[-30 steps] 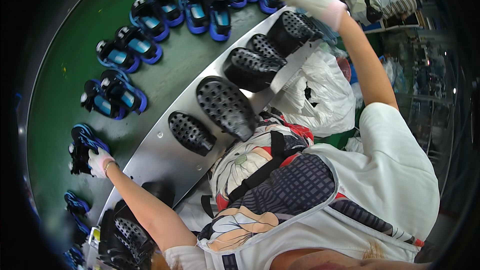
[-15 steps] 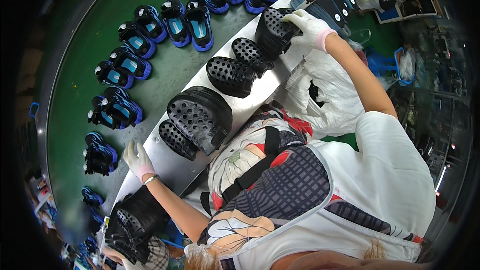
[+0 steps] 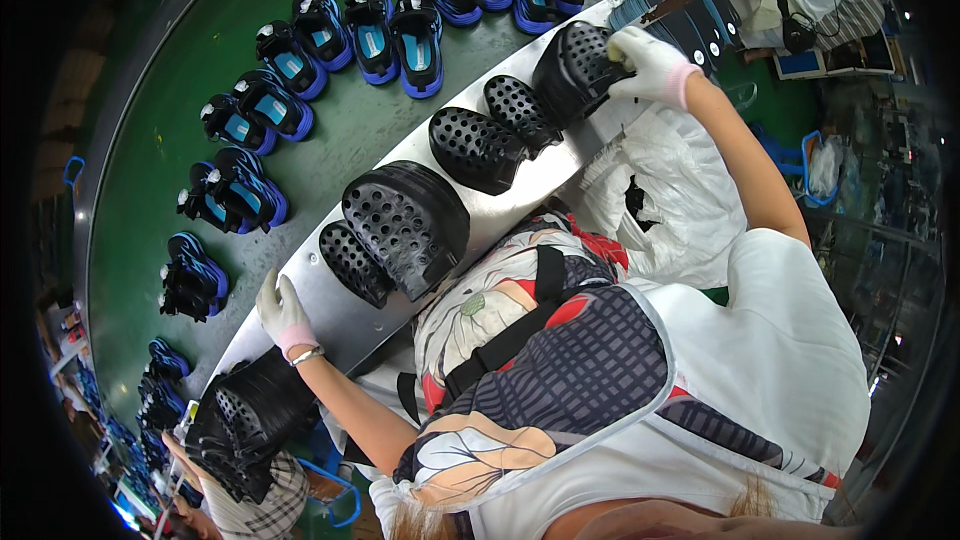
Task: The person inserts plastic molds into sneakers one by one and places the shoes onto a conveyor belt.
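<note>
My right hand [image 3: 652, 68], in a white glove, is closed at the right end of a stack of black perforated plastic shapes [image 3: 578, 72], its fingertips against the edge. On the metal ledge to the left, my gloved left hand [image 3: 283, 318] has its fingers stretched out and holds nothing. Beside it lie a small perforated shape [image 3: 352, 265] and a bigger nested stack [image 3: 408, 225]. Between the hands are two more perforated pieces, a larger one [image 3: 472, 150] and a smaller one [image 3: 520, 112]. How firmly the right fingers grip is partly hidden.
Black and blue shoes [image 3: 417, 45] stand in pairs along the green surface [image 3: 330, 130] beyond the ledge [image 3: 300, 275]. Dark insoles [image 3: 665, 15] lie at the far right. A white bag [image 3: 690, 175] is below my right arm. Another black stack [image 3: 250, 415] and a person's checked sleeve [image 3: 275, 500] are lower left.
The whole view has shifted and turned slightly. My right hand stays at the same stack, and my left hand remains over the ledge with fingers stretched.
</note>
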`<state>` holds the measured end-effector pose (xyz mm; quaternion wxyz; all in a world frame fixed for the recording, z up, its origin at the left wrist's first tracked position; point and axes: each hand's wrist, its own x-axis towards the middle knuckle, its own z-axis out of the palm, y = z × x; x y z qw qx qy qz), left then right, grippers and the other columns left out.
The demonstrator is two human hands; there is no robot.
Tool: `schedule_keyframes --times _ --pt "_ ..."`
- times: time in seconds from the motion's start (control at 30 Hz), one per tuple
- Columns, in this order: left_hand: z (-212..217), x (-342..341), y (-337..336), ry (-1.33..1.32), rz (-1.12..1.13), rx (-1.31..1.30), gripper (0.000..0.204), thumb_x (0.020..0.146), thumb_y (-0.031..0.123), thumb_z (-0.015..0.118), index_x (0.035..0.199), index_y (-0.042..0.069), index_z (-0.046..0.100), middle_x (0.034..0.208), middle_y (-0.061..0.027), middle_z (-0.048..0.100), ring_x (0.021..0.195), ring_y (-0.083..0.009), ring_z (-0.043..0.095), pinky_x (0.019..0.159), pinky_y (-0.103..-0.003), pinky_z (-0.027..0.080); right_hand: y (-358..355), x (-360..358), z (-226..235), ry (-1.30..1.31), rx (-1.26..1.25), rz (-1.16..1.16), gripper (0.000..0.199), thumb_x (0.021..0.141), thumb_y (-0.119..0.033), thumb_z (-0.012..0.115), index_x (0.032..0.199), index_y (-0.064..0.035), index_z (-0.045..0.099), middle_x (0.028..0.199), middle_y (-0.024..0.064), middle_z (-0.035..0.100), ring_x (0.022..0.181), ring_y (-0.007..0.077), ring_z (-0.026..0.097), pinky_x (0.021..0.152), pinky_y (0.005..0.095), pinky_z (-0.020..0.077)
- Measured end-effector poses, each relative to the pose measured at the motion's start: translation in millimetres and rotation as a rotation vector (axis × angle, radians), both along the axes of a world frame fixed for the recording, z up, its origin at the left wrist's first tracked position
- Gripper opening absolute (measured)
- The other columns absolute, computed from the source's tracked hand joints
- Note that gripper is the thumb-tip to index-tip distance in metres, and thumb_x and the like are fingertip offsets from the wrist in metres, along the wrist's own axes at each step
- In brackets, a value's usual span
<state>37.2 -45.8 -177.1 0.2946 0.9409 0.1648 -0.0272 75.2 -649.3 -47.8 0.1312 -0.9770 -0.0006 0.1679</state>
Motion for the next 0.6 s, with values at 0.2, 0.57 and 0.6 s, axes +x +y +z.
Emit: schedule_keyframes --times 0.2,0.57,0.6 --pt "21 26 -6 -0.173 0.101 -0.465 0.039 0.095 0.026 0.054 0.122 -0.001 0.058 0.121 -0.0145 0.059 0.104 -0.0212 0.060 0.091 -0.033 0.046 73 20 57 -0.211 0.189 0.092 0.043 0.067 -0.022 0.078 0.096 -0.0034 0.053 0.092 0.0090 0.051 0.081 0.0216 0.056 0.075 0.0310 0.0484" --pt "90 60 -49 -0.003 0.403 -1.801 0.051 0.089 0.052 0.057 0.111 0.006 0.057 0.091 -0.0113 0.064 0.084 -0.0221 0.062 0.077 -0.036 0.053 370 76 38 0.234 0.704 0.521 0.044 0.079 -0.025 0.072 0.113 -0.0004 0.057 0.099 0.0118 0.064 0.085 0.0159 0.062 0.075 0.0287 0.0512" --pt "83 57 -37 -0.067 0.458 -1.789 0.048 0.089 0.051 0.057 0.107 0.006 0.057 0.088 -0.0097 0.062 0.082 -0.0205 0.061 0.074 -0.034 0.053 386 77 29 0.230 0.636 0.567 0.046 0.081 -0.030 0.069 0.113 0.0005 0.057 0.097 0.0135 0.065 0.084 0.0165 0.063 0.074 0.0291 0.0513"
